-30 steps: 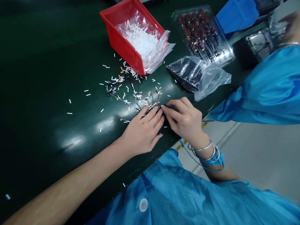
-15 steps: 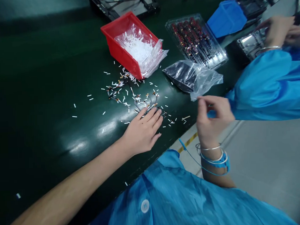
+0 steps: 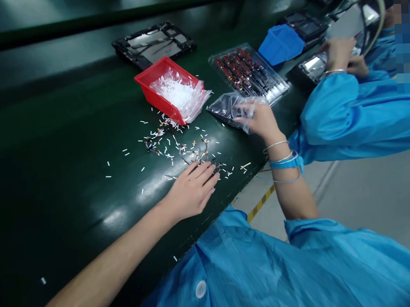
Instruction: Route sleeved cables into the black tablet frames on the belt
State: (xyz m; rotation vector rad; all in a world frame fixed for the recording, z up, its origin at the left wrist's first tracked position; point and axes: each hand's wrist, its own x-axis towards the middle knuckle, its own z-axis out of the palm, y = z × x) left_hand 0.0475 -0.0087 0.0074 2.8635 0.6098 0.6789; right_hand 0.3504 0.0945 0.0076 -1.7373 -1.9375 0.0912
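My left hand (image 3: 192,190) lies flat on the green table with its fingers stretched out. Its fingertips rest at the edge of a cluster of thin dark cables (image 3: 183,155) with small gold-coloured ends. Small white strips (image 3: 163,130) are scattered around them. My right hand (image 3: 261,119) is at the mouth of a clear plastic bag (image 3: 225,108) with dark contents. Its thumb and a finger show apart through the film, seemingly inside the bag. A blue wrist strap (image 3: 287,163) and thin bangles circle that wrist.
A red bin (image 3: 160,99) holds a bag of white strips. Behind the plastic bag lies a clear tray (image 3: 273,89) of red and black parts, beside a blue bin (image 3: 281,44). A black-framed panel (image 3: 152,42) lies farther back. A co-worker's blue sleeve (image 3: 346,115) is close on the right.
My right hand has moved forward from the table's edge to the plastic bag, and its pinched fingers have parted. My left hand stays on the cables. The camera view has tilted up.
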